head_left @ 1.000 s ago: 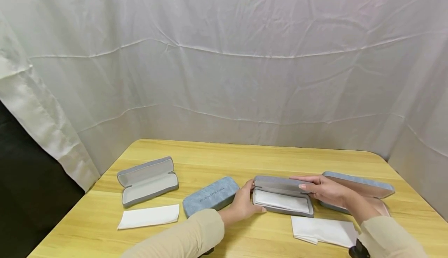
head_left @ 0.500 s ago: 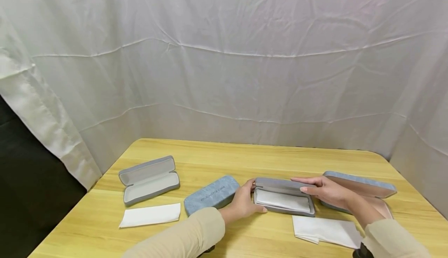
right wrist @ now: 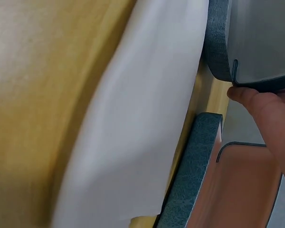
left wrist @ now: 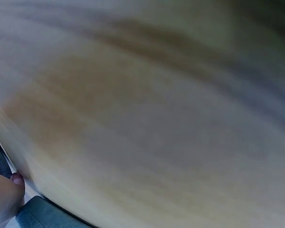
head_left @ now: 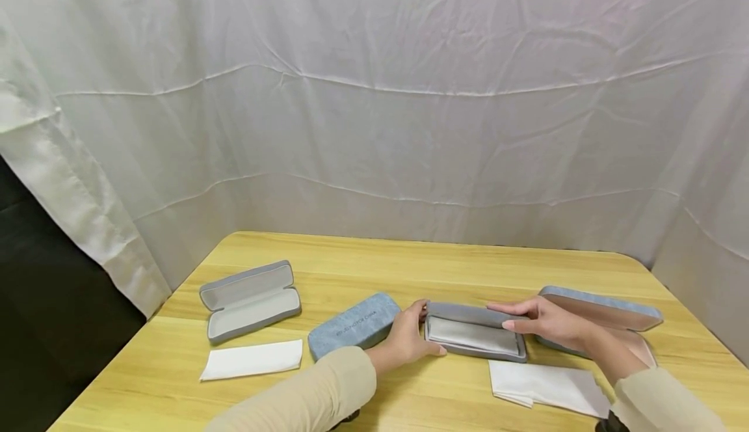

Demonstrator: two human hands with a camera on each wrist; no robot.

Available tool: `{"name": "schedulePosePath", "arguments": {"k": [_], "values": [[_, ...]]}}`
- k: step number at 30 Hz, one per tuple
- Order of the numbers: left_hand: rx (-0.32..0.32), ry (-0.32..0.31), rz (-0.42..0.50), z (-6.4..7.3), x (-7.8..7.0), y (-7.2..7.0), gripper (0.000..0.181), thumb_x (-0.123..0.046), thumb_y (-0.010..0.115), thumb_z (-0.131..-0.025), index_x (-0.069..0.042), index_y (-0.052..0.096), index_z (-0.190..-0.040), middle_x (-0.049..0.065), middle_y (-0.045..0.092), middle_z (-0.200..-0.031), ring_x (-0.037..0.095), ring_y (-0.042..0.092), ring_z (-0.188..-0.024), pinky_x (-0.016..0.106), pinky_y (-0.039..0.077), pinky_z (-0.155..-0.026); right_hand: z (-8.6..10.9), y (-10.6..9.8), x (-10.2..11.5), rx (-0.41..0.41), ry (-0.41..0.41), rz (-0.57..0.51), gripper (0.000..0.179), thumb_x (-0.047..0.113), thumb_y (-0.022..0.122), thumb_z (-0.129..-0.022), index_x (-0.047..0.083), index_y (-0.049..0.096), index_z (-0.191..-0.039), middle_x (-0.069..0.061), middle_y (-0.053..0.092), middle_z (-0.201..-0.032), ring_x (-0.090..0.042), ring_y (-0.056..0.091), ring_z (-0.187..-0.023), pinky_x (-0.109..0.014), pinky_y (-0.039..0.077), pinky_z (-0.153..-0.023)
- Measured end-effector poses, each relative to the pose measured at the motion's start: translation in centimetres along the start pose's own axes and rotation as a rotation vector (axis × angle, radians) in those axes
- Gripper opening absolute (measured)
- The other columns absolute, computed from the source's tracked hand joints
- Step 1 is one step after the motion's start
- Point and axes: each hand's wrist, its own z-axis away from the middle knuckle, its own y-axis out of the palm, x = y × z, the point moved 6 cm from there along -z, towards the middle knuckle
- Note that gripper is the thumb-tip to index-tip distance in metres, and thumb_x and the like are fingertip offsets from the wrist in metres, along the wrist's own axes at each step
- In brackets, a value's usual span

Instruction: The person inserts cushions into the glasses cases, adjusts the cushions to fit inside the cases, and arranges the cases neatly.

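Observation:
A grey glasses case (head_left: 462, 313) lies partly open on the table, its lid tilted low over a folded white cloth (head_left: 473, 335) inside. My left hand (head_left: 404, 336) grips the case's left end, thumb at the front and fingers behind. At the lid's right end, my right hand (head_left: 552, 321) holds the edge between thumb and fingers. In the right wrist view the right thumb (right wrist: 249, 97) presses at the corner of that grey case (right wrist: 218, 42). The left wrist view is mostly blurred, with a bit of hand (left wrist: 4, 194) at its lower left.
A shut blue glasses case (head_left: 354, 324) lies by the left forearm. Farther left are an open grey case (head_left: 251, 311) and a folded white cloth (head_left: 251, 360). An open blue case with pink lining (head_left: 608, 308) stands behind the right hand, another white cloth (head_left: 544, 386) in front.
The lid of the grey case has come down somewhat, and my right hand has dropped slightly with it. My left hand keeps its grip on the case's left end.

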Motion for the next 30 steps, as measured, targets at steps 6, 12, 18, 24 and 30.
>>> {"name": "schedulePosePath", "arguments": {"k": [6,12,18,24,30], "values": [[0.020,0.001,-0.006,-0.1,0.0,0.0,0.085,-0.017,0.084,-0.067,0.001,0.038,-0.137,0.018,0.054,-0.127,0.031,0.052,-0.117,0.040,0.047,-0.094,0.4,0.5,0.6,-0.057,-0.075,0.084,0.041,0.018,0.050,-0.096,0.003,0.047,-0.134,-0.027,0.038,-0.140,0.006,0.038,-0.125,-0.030,0.043,-0.098],[0.030,-0.002,-0.027,-0.3,0.1,0.0,0.086,-0.017,0.084,-0.067,0.002,0.038,-0.137,0.018,0.054,-0.127,0.030,0.053,-0.115,0.039,0.047,-0.093,0.6,0.9,0.8,-0.072,-0.164,0.056,0.041,0.012,0.050,-0.095,-0.004,0.046,-0.133,0.014,0.048,-0.134,0.021,0.035,-0.115,-0.010,0.040,-0.086],[0.035,-0.004,-0.039,-0.5,0.0,-0.1,0.085,-0.019,0.084,-0.067,0.002,0.039,-0.136,0.017,0.055,-0.125,0.030,0.054,-0.113,0.040,0.048,-0.092,0.9,1.0,1.1,-0.139,-0.205,0.139,0.039,0.012,0.052,-0.094,-0.002,0.049,-0.131,-0.024,0.046,-0.136,0.022,0.033,-0.115,-0.009,0.039,-0.087],[0.053,0.005,-0.040,-0.5,-0.1,-0.1,0.084,-0.017,0.083,-0.068,0.002,0.039,-0.136,0.017,0.055,-0.125,0.029,0.055,-0.113,0.037,0.049,-0.090,1.1,1.3,1.6,-0.189,-0.276,0.231,0.038,0.008,0.054,-0.093,0.001,0.052,-0.130,-0.042,0.043,-0.126,0.021,0.031,-0.116,-0.014,0.041,-0.076],[0.063,0.023,-0.042,-0.5,-0.2,-0.1,0.083,-0.016,0.083,-0.068,0.002,0.039,-0.136,0.016,0.056,-0.123,0.028,0.055,-0.111,0.036,0.049,-0.089,1.3,1.6,1.5,-0.208,-0.309,0.254,0.038,0.005,0.054,-0.092,0.003,0.053,-0.130,-0.043,0.044,-0.124,0.023,0.027,-0.117,-0.020,0.037,-0.067]]}}
